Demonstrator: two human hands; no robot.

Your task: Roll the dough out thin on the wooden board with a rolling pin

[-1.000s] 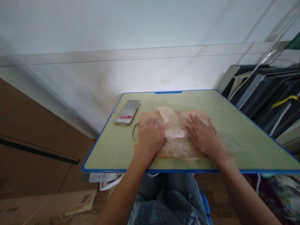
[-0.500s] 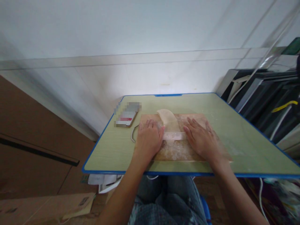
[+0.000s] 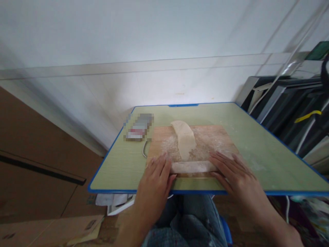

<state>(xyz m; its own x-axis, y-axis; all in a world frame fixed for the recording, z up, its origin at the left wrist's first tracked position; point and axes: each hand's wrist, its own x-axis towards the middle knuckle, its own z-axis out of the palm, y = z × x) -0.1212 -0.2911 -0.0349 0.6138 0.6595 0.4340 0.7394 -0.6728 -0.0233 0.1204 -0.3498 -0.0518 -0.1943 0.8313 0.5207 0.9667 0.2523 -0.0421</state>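
Note:
A pale, floured rolling pin (image 3: pixel 192 167) lies crosswise near the front edge of a wooden board (image 3: pixel 213 137). My left hand (image 3: pixel 155 178) is closed over its left end, with the thumb on the near side. Over the right end is my right hand (image 3: pixel 238 176), its long fingers on top and its thumb close to the board's front edge. Both ends of the pin are hidden under the hands. Beyond the pin, a flattened strip of dough (image 3: pixel 185 139) runs away from me, its far end past the board's back edge. Flour dusts the board.
The board rests on a light green table (image 3: pixel 115 164) with a blue rim. A metal handle (image 3: pixel 144 150) shows at the board's left, and a blurred flat object (image 3: pixel 138 127) lies beyond it. Dark panels (image 3: pixel 295 99) lean at the right; a white wall (image 3: pixel 154 82) stands behind.
Both hands have drawn the rolling pin toward me, from over the dough to the board's front edge. More of the dough strip's near end now shows.

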